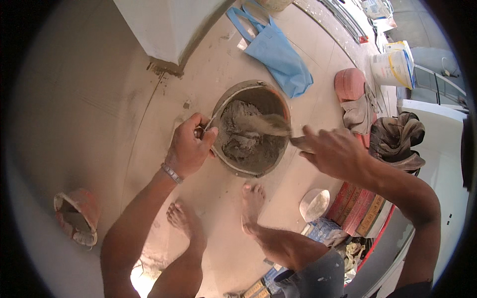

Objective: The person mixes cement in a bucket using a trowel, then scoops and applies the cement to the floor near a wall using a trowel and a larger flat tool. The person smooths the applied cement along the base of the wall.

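A round bucket (251,154) of wet grey mortar stands on the tiles between my bare feet and a light blue bag (278,59). My left hand (191,144) is closed on the bucket's left rim, where a thin handle runs. My right hand (330,149), at the bucket's right side, grips the handle of a trowel (268,125), whose mortar-smeared blade is inside the bucket and blurred by motion.
A white column (159,25) stands at the upper left, a small dirty red bucket (84,211) at the lower left. On the right are red sacks (350,84), dark crumpled cloth (397,136), a white bowl (314,203), stacked boxes (355,208) and white tubs (390,67).
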A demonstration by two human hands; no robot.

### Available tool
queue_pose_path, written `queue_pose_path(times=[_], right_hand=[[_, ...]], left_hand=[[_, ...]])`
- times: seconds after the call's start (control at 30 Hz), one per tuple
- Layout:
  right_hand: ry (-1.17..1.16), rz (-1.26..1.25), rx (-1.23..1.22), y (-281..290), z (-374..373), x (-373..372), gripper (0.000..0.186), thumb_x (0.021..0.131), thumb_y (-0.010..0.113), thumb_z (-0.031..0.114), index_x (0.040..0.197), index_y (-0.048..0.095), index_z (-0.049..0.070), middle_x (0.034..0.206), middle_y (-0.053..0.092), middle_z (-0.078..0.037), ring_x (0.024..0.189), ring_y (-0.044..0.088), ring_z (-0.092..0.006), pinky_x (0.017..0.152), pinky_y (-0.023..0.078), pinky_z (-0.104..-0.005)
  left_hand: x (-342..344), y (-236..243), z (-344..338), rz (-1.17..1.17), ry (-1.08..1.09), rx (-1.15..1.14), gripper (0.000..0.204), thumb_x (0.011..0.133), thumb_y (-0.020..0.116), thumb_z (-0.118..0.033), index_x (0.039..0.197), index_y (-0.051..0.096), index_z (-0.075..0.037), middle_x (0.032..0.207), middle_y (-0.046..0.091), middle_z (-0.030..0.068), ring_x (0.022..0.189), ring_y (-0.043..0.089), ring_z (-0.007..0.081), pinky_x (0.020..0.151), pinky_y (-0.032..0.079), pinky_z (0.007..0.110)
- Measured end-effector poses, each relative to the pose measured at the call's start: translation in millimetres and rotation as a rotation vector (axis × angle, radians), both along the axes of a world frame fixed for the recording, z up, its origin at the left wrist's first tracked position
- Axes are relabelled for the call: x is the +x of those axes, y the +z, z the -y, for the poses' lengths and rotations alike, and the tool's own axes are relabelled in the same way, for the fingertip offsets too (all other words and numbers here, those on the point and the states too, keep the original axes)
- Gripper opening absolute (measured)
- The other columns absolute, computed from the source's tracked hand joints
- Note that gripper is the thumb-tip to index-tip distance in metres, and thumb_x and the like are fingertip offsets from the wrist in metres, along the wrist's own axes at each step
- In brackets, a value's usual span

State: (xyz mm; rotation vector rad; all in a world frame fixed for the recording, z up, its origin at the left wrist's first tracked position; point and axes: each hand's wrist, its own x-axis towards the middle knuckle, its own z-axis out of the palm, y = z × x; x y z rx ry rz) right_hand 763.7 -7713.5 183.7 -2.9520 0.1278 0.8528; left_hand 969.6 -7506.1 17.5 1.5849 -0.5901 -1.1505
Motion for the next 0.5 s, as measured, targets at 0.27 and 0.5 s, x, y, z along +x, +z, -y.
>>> queue_pose_path(times=[0.27,0.5], right_hand=[[-0.005,-0.010,-0.260,-29.5,21.6,6.4,0.022,0.094,0.061,0.021,0.111,0.059,0.008,0.079,0.064,-0.012,0.066,0.069,-0.0290,0.058,0.054,-0.0433],[-0.298,-0.177,0.123,-87.3,23.2,-10.6,0.025,0.097,0.057,0.024,0.097,0.059,-0.001,0.066,0.063,-0.020,0.066,0.069,-0.0366,0.061,0.056,-0.0478]], left_hand=[[7.2,25.6,43.0,0.418,-0.182,-0.143,0.027,0.099,0.058,-0.020,0.085,0.047,0.000,0.061,0.049,0.0129,0.051,0.050,0.0208,0.054,0.043,0.038],[-5.2,6.0,46.8,0.555,-0.061,-0.255,0.022,0.105,0.046,-0.022,0.092,0.044,-0.004,0.061,0.049,0.0153,0.051,0.051,0.0270,0.053,0.041,0.038]])
